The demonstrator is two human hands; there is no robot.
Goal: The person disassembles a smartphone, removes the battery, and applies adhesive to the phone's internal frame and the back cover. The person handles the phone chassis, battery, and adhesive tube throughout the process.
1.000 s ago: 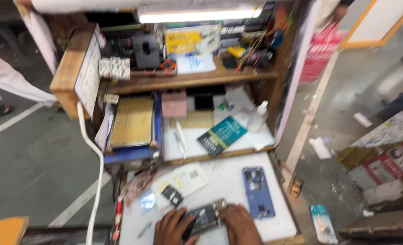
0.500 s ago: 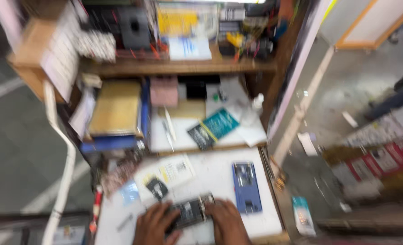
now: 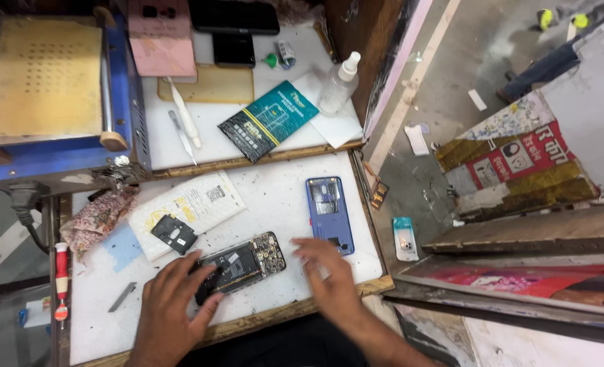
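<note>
Head view: camera has dipped closer to the bench (image 3: 274,204).
Left hand (image 3: 173,306): still holds the opened phone (image 3: 240,265).
Right hand (image 3: 329,275): open, empty, at three o'clock of it.

Around the opened phone (image 3: 240,265) on the white bench: two hands, one blue back cover (image 3: 329,214), one red screwdriver (image 3: 61,275), one spray bottle (image 3: 339,85), two dark phones behind.
</note>
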